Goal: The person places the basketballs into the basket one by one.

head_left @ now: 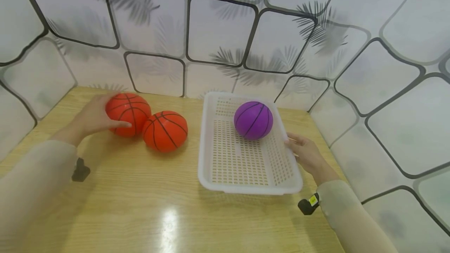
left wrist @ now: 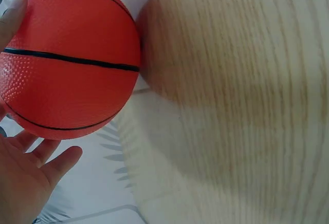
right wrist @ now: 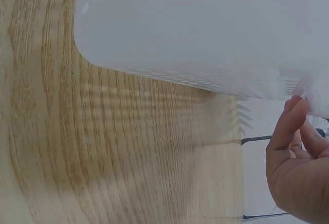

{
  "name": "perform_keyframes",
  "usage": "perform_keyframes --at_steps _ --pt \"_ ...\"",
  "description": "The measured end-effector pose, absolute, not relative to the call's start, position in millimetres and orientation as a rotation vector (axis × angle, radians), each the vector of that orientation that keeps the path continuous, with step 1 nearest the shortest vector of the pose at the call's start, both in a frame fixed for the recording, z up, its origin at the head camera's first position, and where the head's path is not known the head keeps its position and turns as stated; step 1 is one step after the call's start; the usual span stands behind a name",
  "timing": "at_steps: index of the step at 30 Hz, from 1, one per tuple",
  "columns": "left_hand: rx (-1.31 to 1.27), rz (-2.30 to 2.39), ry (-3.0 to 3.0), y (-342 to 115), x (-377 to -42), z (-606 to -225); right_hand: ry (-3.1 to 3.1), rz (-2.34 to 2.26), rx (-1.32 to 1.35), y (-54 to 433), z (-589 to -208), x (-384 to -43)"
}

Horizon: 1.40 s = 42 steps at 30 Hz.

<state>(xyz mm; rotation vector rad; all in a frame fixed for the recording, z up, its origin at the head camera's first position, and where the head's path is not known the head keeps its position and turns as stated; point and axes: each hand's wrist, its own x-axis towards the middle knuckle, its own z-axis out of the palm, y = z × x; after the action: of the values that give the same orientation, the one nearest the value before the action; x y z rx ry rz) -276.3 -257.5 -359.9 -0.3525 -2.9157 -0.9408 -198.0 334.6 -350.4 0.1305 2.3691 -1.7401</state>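
Observation:
At the left of the head view, my left hand grips a red toy basketball with black lines, thumb across its near side and fingers round the far side. In the left wrist view the same ball meets its reflection at the table surface. A second red toy basketball sits right beside it. My right hand holds the right rim of a white plastic basket, fingertips bent at the edge. Inside the basket, toward its back right, lies a purple toy basketball.
A light wood-grain table carries everything. Behind and on both sides rise pale walls patterned with dark outlines and leaves, close to the back of the basket and the balls. Bare tabletop lies between the second red ball and the basket.

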Motion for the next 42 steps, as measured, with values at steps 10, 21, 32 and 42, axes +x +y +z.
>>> perform_keyframes --at_steps 10,21,32,42 --pt "-0.35 -1.031 -2.853 -262 -276 -365 2.383 -1.729 0.131 335 -353 -197" --pt "-0.273 -1.098 -2.851 -266 -272 -363 2.374 -1.743 0.143 333 -354 -197" --pt "-0.209 -1.129 -2.85 -276 -269 -348 2.402 -1.695 0.15 334 -351 -196" --pt "-0.251 -1.17 -2.821 -272 -272 -324 2.405 -1.679 0.14 335 -351 -196"
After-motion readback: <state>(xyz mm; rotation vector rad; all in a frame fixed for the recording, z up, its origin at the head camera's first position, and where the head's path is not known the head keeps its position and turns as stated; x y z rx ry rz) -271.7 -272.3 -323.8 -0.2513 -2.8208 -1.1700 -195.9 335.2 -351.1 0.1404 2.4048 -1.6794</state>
